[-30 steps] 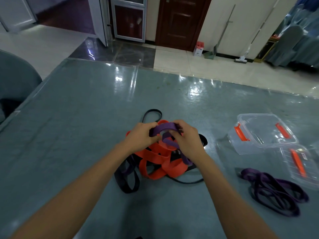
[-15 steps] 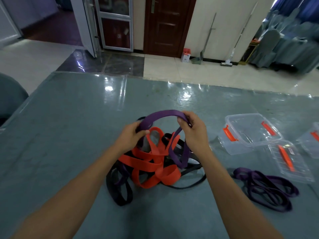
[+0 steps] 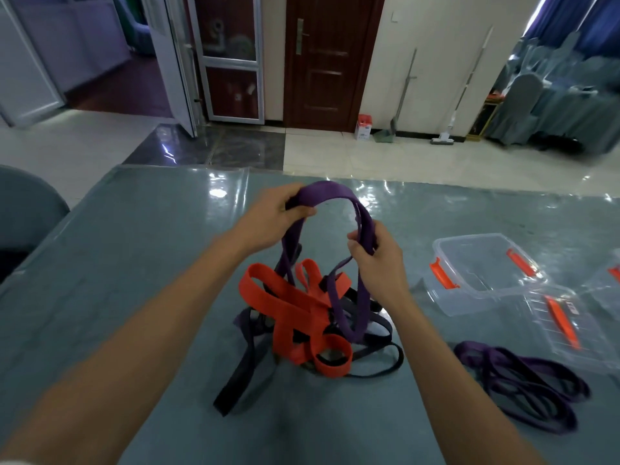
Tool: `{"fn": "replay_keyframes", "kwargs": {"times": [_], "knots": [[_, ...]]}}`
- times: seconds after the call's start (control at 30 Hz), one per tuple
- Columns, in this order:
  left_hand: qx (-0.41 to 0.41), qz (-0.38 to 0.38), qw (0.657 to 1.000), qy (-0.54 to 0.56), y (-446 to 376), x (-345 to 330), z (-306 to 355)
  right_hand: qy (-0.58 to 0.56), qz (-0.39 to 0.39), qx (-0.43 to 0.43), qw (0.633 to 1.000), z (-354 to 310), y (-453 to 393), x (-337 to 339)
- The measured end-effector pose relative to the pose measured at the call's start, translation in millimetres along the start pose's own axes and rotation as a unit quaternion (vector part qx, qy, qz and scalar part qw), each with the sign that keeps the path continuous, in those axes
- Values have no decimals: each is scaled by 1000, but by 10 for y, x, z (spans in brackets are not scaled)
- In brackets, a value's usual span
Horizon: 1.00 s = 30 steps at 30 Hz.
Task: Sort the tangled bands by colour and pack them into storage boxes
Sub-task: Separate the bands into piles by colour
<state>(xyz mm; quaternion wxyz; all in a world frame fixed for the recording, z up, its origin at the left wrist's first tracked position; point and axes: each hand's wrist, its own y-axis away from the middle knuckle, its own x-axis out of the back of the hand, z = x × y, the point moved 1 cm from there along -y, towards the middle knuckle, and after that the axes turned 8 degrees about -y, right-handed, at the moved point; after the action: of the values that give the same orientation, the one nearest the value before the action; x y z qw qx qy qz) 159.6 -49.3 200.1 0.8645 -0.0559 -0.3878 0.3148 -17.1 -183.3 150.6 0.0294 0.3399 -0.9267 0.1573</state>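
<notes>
Purple band [image 3: 330, 193] between both hands, lower end lost among tangled bands [image 3: 302, 317]

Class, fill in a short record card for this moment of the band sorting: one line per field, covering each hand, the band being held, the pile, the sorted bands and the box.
Left hand: grips the top of the purple band
Right hand: grips the same band lower down
Purple band: lifted in an arch, lower part still caught in the pile
Tangled pile: orange, black and purple bands on the table
Sorted purple bands: heaped on the table, right side
Open box: clear, orange latches, no bands inside
</notes>
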Motion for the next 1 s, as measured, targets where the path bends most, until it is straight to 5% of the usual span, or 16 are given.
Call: {"fn": "replay_keyframes", "kwargs": {"times": [0.3,0.53,0.7,0.8,1.0], "knots": [[-9,12,997,-78,49,-96,149,11,-43,-30,999,114,-55,258],[41,-95,971,-217,394,-464,-186,120,-157,-39,980,503,67,301],[45,-173,941,-288,735,-719,-318,184,-244,26,952,659,205,97],[42,-172,937,-301,888,-842,-345,231,-322,41,917,753,300,-26],[18,-141,943,-301,1102,-1022,-445,284,-338,163,882,892,261,-124]]}}
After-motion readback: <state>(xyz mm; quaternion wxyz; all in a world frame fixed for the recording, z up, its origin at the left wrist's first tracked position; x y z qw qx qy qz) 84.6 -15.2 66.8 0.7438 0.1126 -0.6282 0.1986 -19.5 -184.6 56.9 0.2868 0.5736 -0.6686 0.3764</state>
